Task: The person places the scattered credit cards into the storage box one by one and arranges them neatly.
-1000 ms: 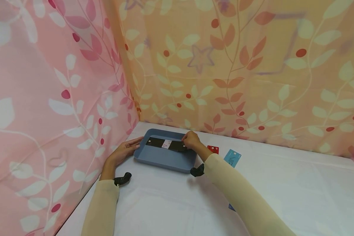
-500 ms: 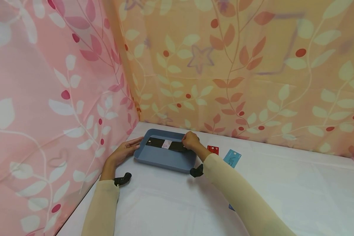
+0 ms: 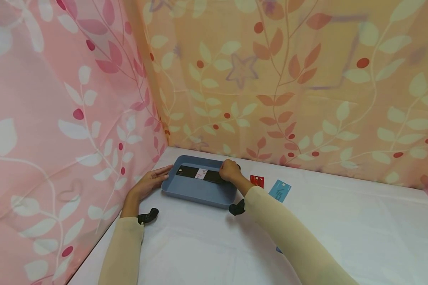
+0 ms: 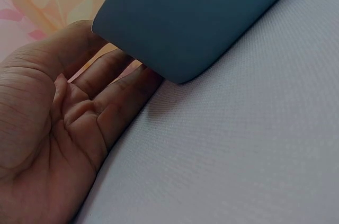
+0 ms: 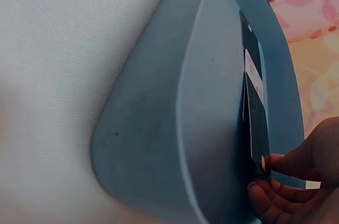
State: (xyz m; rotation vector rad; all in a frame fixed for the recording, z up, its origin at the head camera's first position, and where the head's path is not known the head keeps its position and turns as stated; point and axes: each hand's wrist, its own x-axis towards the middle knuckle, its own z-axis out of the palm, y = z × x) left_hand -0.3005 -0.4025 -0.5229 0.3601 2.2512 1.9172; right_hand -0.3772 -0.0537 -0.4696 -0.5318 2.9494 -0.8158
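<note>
The blue-grey tray (image 3: 199,194) lies on the white cloth in the head view. Across its inside runs a row of cards: a black card (image 3: 186,171) at the left, a whitish patterned card (image 3: 201,173) in the middle and another black card (image 3: 213,176) at the right. My right hand (image 3: 230,171) pinches the right-hand black card by its outer end; the right wrist view shows the thumb on top and fingers (image 5: 278,200) below, with the card overlapping the whitish one. My left hand (image 3: 151,183) touches the tray's left wall with its fingers extended, thumb near the rim.
Right of the tray lie a red card (image 3: 257,181) and a light blue card (image 3: 280,190). A darker blue card (image 3: 279,249) peeks out by the right sleeve (image 3: 289,233). Patterned cloth walls rise at the left (image 3: 71,158) and back (image 3: 235,99).
The right hand has turned slightly and now covers more of the right black card's end. The left hand, tray and other cards stay as they were.
</note>
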